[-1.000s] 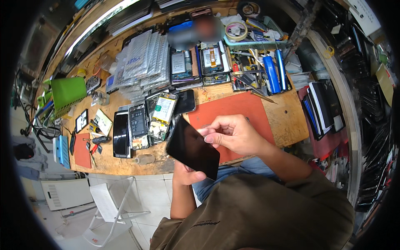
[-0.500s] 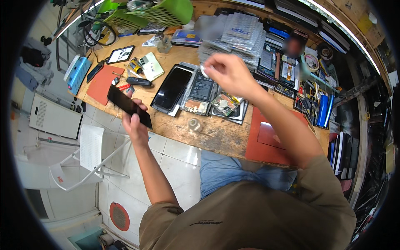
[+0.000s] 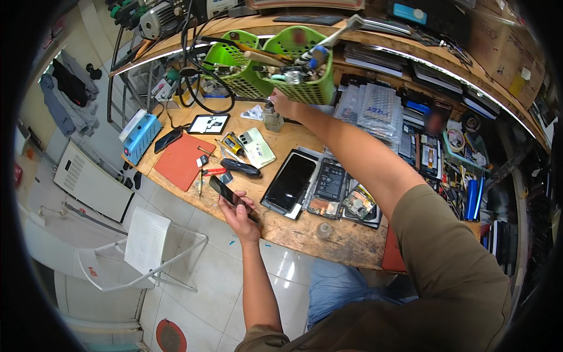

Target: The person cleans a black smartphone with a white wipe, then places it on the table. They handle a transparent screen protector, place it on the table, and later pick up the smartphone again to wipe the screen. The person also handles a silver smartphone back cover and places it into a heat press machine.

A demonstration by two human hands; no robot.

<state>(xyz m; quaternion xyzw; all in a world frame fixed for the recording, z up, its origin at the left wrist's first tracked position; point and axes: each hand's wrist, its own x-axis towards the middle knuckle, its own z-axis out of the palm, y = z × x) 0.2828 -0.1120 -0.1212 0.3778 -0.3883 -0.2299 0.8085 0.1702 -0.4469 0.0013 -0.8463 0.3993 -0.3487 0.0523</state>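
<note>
In my left hand [image 3: 241, 219] is a dark phone [image 3: 223, 190], held over the bench's front edge with fingers wrapped round it. My right arm stretches to the back of the wooden bench [image 3: 275, 233], where my right hand [image 3: 279, 101] has its fingers closed at the top of a glass bottle [image 3: 273, 119]; what exactly they grip is too small to make out. Between my hands lie a pale green phone [image 3: 261, 149] and a dark tool [image 3: 240, 168]. To the right are a black phone [image 3: 291, 179], opened phones [image 3: 328, 185] and a small clear bottle [image 3: 324, 231].
Green baskets [image 3: 299, 85] with tools and black cables [image 3: 205, 100] stand behind my right hand, below a shelf [image 3: 164, 47]. Bubble-wrap packs [image 3: 366, 117] are stacked at right. A blue device [image 3: 139, 141] and red mat [image 3: 183, 158] are left; a folding chair [image 3: 146, 240] stands below.
My view has swung left and toward the shelf. My right hand has moved from the left hand's phone, over the opened phones, back to the glass bottle. The phone has stayed in my left hand.
</note>
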